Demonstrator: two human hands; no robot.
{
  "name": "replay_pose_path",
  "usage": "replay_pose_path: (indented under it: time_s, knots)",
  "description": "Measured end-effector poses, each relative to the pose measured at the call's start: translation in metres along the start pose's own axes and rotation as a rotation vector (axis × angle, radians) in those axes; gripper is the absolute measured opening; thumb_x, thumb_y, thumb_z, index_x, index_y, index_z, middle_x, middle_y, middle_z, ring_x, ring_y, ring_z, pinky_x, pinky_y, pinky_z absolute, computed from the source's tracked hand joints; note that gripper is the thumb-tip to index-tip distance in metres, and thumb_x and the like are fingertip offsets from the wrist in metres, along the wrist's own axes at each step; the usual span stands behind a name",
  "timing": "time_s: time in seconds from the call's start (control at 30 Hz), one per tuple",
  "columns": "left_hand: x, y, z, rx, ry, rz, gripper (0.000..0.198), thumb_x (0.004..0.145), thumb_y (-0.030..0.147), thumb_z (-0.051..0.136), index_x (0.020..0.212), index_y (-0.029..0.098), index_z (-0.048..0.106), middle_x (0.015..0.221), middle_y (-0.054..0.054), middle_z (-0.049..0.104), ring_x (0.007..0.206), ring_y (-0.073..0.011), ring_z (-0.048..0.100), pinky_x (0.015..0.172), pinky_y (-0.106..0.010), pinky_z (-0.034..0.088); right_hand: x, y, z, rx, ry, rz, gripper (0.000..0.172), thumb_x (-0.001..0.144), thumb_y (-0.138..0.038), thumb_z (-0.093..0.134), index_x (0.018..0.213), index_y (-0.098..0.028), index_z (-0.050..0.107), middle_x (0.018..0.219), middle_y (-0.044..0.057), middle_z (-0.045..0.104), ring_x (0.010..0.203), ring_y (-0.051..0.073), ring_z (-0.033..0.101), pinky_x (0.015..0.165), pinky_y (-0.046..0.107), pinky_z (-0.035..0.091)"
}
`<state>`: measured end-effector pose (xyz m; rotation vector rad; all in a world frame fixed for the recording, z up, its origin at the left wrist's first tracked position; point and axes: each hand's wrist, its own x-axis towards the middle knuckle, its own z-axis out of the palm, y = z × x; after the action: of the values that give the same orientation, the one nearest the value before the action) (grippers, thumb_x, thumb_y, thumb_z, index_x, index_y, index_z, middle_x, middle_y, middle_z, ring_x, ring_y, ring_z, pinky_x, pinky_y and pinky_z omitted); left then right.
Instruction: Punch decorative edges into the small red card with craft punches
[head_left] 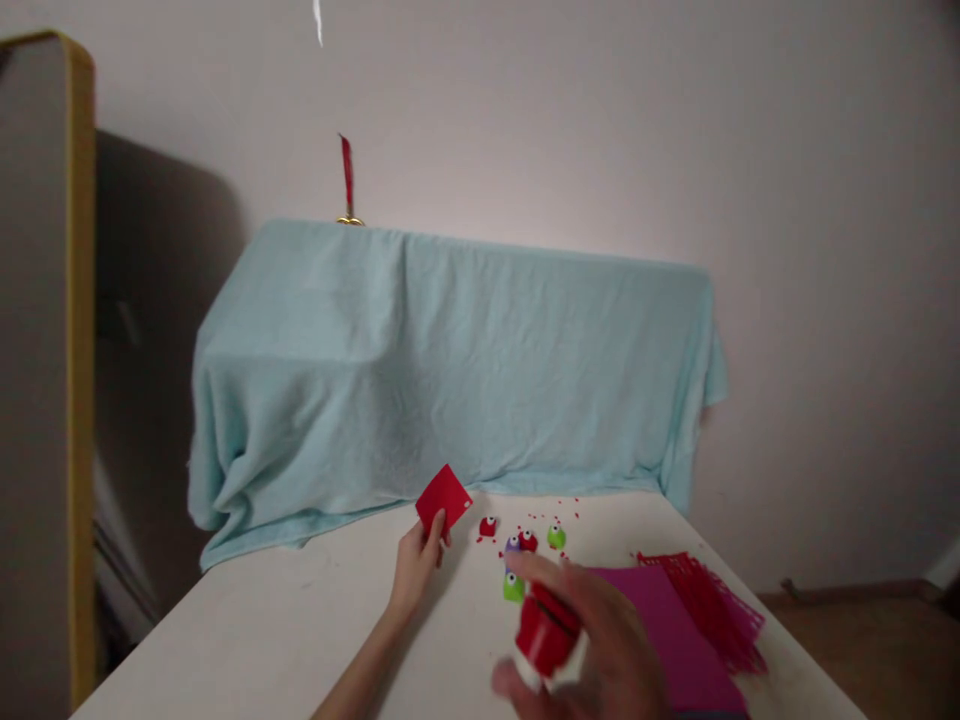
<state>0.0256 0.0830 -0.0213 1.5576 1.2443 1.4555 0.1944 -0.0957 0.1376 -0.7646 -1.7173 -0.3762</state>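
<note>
Left hand (416, 565) out over the white table (262, 620), thumb and fingers pinching the lower edge of a red paper square (444, 498), held tilted above the tabletop near the hem of a pale teal cloth (450, 370).

Right hand (600, 645) close to the camera and blurred, fingers wrapped around a red punch (544, 635) with a white base, probably a craft paper punch. It is held up off the table.

Between the hands, small punches (556, 537) sit loosely grouped, red and green, with red paper flecks around them.

Beside the right hand lies a magenta sheet (675, 640), and on its far edge a red punched-out sheet (705, 600).
</note>
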Motion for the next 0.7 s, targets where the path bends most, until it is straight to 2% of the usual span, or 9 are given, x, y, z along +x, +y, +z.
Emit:
replay_pose_path:
  time_s: [0.03, 0.07, 0.17, 0.23, 0.3, 0.4, 0.47, 0.57, 0.7]
  knots:
    - [0.002, -0.002, 0.000, -0.025, 0.027, -0.008, 0.054, 0.085, 0.063, 0.046, 0.062, 0.016, 0.058, 0.045, 0.001, 0.051, 0.044, -0.0136, 0.048, 0.050, -0.024, 0.036, -0.007, 0.014, 0.019, -0.018, 0.002, 0.026, 0.060, 0.086, -0.038, 0.061, 0.139, -0.020, 0.040, 0.106, 0.011, 0.070, 0.086, 0.025, 0.069, 0.077, 0.037, 0.057]
    - [0.004, -0.005, -0.001, -0.061, 0.043, -0.015, 0.053, 0.084, 0.064, 0.047, 0.063, 0.016, 0.058, 0.047, 0.001, 0.053, 0.044, -0.0133, 0.048, 0.049, -0.024, 0.037, -0.016, 0.029, 0.038, -0.026, -0.023, 0.056, 0.057, 0.087, -0.035, 0.061, 0.138, -0.020, 0.040, 0.111, 0.012, 0.069, 0.092, 0.025, 0.068, 0.080, 0.038, 0.056]
    - [0.010, -0.011, 0.000, -0.181, 0.063, -0.049, 0.051, 0.081, 0.064, 0.052, 0.065, 0.016, 0.055, 0.049, 0.002, 0.053, 0.042, -0.0119, 0.047, 0.045, -0.022, 0.037, -0.055, 0.066, 0.089, 0.019, -0.200, 0.126, 0.042, 0.091, -0.032, 0.057, 0.130, -0.019, 0.047, 0.110, 0.011, 0.069, 0.089, 0.023, 0.068, 0.078, 0.035, 0.056]
    - [0.013, -0.014, -0.001, -0.220, 0.047, -0.066, 0.050, 0.079, 0.063, 0.055, 0.064, 0.015, 0.055, 0.049, 0.002, 0.053, 0.041, -0.0115, 0.048, 0.044, -0.022, 0.036, -0.079, 0.079, 0.110, 0.069, -0.289, 0.184, 0.039, 0.091, -0.033, 0.057, 0.127, -0.020, 0.049, 0.109, 0.011, 0.069, 0.086, 0.023, 0.069, 0.077, 0.035, 0.055]
    - [0.017, -0.015, -0.001, -0.258, 0.048, -0.081, 0.048, 0.077, 0.061, 0.059, 0.065, 0.014, 0.057, 0.052, 0.000, 0.056, 0.042, -0.0110, 0.049, 0.043, -0.021, 0.036, -0.095, 0.084, 0.117, 0.113, -0.310, 0.315, 0.040, 0.092, -0.033, 0.056, 0.129, -0.021, 0.047, 0.111, 0.011, 0.068, 0.081, 0.022, 0.068, 0.074, 0.034, 0.054]
    - [0.020, -0.014, -0.004, -0.271, 0.039, -0.118, 0.047, 0.075, 0.058, 0.064, 0.068, 0.011, 0.064, 0.051, -0.001, 0.058, 0.041, -0.0102, 0.048, 0.047, -0.021, 0.038, -0.099, 0.090, 0.114, 0.194, -0.293, 0.458, 0.039, 0.092, -0.034, 0.055, 0.128, -0.023, 0.049, 0.116, 0.010, 0.066, 0.088, 0.022, 0.067, 0.078, 0.034, 0.053]
    - [0.021, -0.013, -0.006, -0.329, 0.036, -0.150, 0.046, 0.074, 0.055, 0.067, 0.075, 0.010, 0.068, 0.064, -0.006, 0.066, 0.042, -0.0090, 0.049, 0.049, -0.022, 0.040, -0.095, 0.097, 0.111, 0.256, -0.227, 0.567, 0.037, 0.091, -0.037, 0.056, 0.125, -0.022, 0.052, 0.117, 0.011, 0.065, 0.091, 0.022, 0.066, 0.077, 0.032, 0.053]
    - [0.021, -0.015, -0.008, -0.441, 0.035, -0.186, 0.046, 0.073, 0.051, 0.070, 0.091, 0.009, 0.070, 0.086, -0.011, 0.071, 0.044, -0.0074, 0.049, 0.054, -0.024, 0.045, -0.089, 0.113, 0.112, 0.387, -0.084, 0.767, 0.040, 0.085, -0.043, 0.062, 0.117, -0.020, 0.055, 0.112, 0.012, 0.066, 0.086, 0.022, 0.066, 0.065, 0.028, 0.054]
    - [0.022, -0.016, -0.009, -0.478, 0.050, -0.217, 0.045, 0.070, 0.050, 0.073, 0.092, 0.010, 0.072, 0.090, -0.012, 0.072, 0.044, -0.0066, 0.048, 0.056, -0.024, 0.045, -0.088, 0.128, 0.113, 0.617, 0.009, 0.949, 0.044, 0.077, -0.045, 0.070, 0.111, -0.020, 0.056, 0.115, 0.013, 0.065, 0.081, 0.021, 0.067, 0.059, 0.026, 0.053]
